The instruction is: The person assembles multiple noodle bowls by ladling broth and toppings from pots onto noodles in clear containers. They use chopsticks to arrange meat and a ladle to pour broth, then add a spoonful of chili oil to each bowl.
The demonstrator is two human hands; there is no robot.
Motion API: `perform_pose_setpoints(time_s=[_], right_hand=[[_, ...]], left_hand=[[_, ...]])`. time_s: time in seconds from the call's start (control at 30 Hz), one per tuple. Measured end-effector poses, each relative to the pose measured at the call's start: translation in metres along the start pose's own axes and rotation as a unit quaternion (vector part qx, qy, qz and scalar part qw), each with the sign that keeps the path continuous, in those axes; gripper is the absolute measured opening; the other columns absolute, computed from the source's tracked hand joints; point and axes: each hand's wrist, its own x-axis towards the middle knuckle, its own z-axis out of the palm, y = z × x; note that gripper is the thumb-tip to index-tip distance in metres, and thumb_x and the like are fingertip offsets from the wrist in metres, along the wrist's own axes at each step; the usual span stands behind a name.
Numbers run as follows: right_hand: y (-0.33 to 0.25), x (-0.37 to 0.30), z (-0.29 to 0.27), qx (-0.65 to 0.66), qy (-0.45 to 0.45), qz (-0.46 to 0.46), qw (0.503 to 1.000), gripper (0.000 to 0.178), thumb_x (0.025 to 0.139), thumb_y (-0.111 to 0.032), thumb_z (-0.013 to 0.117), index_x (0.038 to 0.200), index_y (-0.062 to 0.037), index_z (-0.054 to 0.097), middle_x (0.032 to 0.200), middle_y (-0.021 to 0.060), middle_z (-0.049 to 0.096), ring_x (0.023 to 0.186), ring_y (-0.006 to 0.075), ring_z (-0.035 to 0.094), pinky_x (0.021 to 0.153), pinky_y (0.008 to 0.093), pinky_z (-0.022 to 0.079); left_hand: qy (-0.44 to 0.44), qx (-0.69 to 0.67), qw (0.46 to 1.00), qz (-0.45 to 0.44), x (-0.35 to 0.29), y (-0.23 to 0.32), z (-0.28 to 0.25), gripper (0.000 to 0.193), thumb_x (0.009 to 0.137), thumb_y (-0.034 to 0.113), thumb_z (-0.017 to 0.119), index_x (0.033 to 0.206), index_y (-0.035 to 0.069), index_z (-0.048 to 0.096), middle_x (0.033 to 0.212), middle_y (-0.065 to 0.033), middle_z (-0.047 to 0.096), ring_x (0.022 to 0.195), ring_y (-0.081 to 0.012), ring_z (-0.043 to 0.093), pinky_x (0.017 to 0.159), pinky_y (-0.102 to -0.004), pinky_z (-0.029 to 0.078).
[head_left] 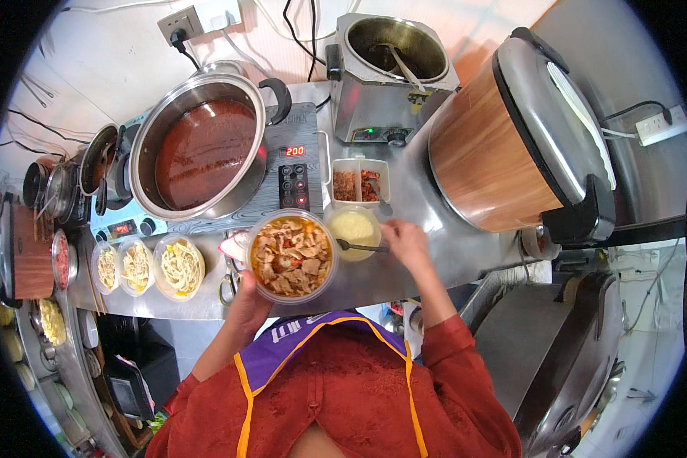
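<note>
My left hand [247, 307] grips the left side of a clear round plastic bowl [282, 299], holding it near the counter's front edge. Sliced meat in reddish broth [294, 259] fills the bowl. To its right, my right hand [406, 241] has its fingers closed on the end of a dark spoon [365, 247]. The spoon reaches left across a small tub of pale yellow paste [353, 222], its tip close to the bowl's rim. Whether anything lies in the spoon is too small to tell.
A large pot of red broth [141, 145] stands on an induction cooker [291, 141]. Behind the tub sits a divided box [338, 162] of red condiments. Scissors [226, 288] and several noodle bowls [180, 267] lie left. A wood-patterned cooker [481, 153] and a steel warmer [374, 107] stand right and back.
</note>
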Motion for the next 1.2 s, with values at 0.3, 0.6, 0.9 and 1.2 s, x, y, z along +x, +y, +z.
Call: perform_pose_setpoints(time_s=[0.3,0.6,0.9,1.2], right_hand=[[-0.065,-0.106,-0.017,0.399,-0.214,0.057,0.89,0.045,0.101,-0.027,0.047,0.142,-0.0084,0.043,0.112,0.0085,0.061,0.083,0.0175,0.065,0.065,0.028,0.055],[-0.039,-0.162,0.036,0.414,-0.129,0.132,0.891,0.042,0.103,-0.026,0.042,0.136,-0.0011,0.045,0.106,0.0084,0.063,0.084,0.0154,0.065,0.067,0.0287,0.058],[-0.031,-0.159,0.078,0.461,-0.093,0.224,0.853,0.041,0.101,-0.027,0.045,0.132,-0.0008,0.049,0.106,0.0116,0.063,0.085,0.0216,0.067,0.067,0.0366,0.061],[-0.046,-0.122,0.087,0.507,-0.111,0.155,0.84,0.036,0.102,-0.026,0.045,0.126,-0.0014,0.052,0.105,0.0118,0.066,0.082,0.0217,0.069,0.064,0.0319,0.058]], left_hand=[[-0.085,-0.042,0.992,-0.087,0.002,-0.033,-0.005,0.093,0.075,0.059,0.071,0.142,0.004,0.036,0.14,-0.0091,0.048,0.127,-0.023,0.048,0.105,-0.041,0.042],[-0.112,-0.023,0.981,-0.16,0.0,-0.07,-0.032,0.069,0.09,0.047,0.063,0.139,0.006,0.038,0.136,-0.0076,0.049,0.123,-0.0187,0.049,0.104,-0.0375,0.042],[-0.004,0.038,0.967,-0.25,-0.032,-0.024,-0.06,0.052,0.099,0.036,0.052,0.136,0.002,0.041,0.131,-0.0171,0.052,0.118,-0.0273,0.055,0.101,-0.0386,0.046],[-0.014,0.073,0.973,-0.22,-0.081,0.003,-0.059,0.049,0.099,0.035,0.052,0.137,0.006,0.044,0.116,-0.0101,0.057,0.099,-0.0173,0.061,0.085,-0.0294,0.052]])
